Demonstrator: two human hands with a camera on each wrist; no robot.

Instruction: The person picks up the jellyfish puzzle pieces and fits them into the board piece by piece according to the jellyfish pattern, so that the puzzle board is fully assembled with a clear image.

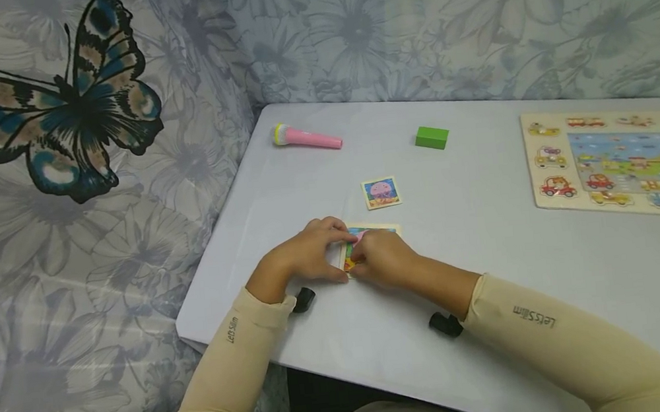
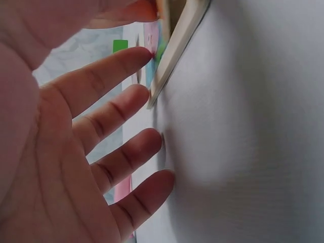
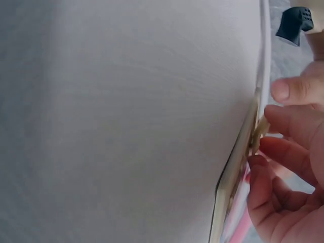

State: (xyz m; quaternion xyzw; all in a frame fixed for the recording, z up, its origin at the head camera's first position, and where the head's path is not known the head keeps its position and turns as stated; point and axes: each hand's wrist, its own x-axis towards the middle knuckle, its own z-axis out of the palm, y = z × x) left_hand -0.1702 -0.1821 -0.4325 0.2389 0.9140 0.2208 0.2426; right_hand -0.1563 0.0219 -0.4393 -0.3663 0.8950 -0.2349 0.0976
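Note:
A small wooden puzzle board [image 1: 390, 228] with a bright printed picture lies on the white table between the two hands. My right hand [image 1: 384, 257] pinches a small wooden puzzle piece [image 3: 260, 129] between thumb and fingers, right over the board; in the head view the hand hides that piece. My left hand [image 1: 313, 251] lies along the board's left side, its fingers [image 2: 104, 81] loosely extended and the index fingertip at the picture. Just beyond the board is a square picture card [image 1: 382, 192] showing a pink jellyfish.
A pink toy microphone [image 1: 308, 138] and a green block [image 1: 432, 137] lie farther back. At the right is a large wooden vehicle puzzle [image 1: 551, 209]. Patterned fabric walls [image 1: 350, 38] border the table's back and left sides. Black wrist devices [image 1: 445, 325] sit under both wrists.

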